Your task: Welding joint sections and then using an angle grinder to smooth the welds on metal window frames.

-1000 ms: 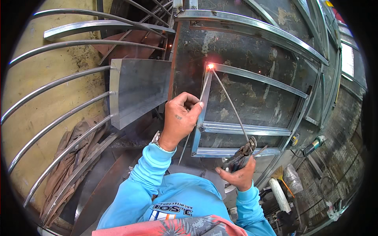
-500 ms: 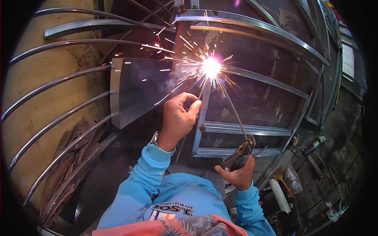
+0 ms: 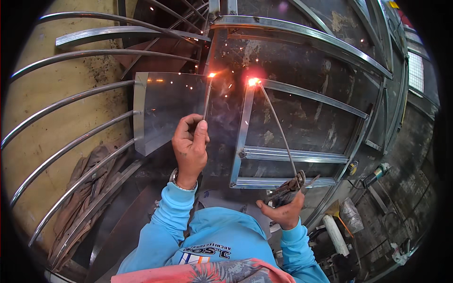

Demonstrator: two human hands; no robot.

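Observation:
In my left hand (image 3: 191, 151) a thin metal rod (image 3: 207, 96) is pinched between thumb and fingers, its far tip glowing orange. My right hand (image 3: 286, 211) grips a worn welding electrode holder (image 3: 284, 189). From its jaws a long welding electrode (image 3: 279, 122) runs up and away to the corner of a steel frame (image 3: 244, 122). A red-hot spot (image 3: 254, 81) glows at that corner, where the electrode's end meets or nearly meets it; the glare hides which. The left rod's tip stands apart from the frame, to its left.
Curved metal tubes (image 3: 66, 96) and a grey sheet-metal panel (image 3: 172, 104) lie on the left. A long square tube (image 3: 302, 30) crosses beyond the frame. An angle grinder (image 3: 376, 173), a tape measure (image 3: 353, 167) and a white cylinder (image 3: 335, 235) sit at the right. Brown cloth (image 3: 85, 188) lies lower left.
The bright arc and its spray of sparks have died to a red glow. My left hand has moved left with the thin rod, away from the corner. My right hand has barely moved.

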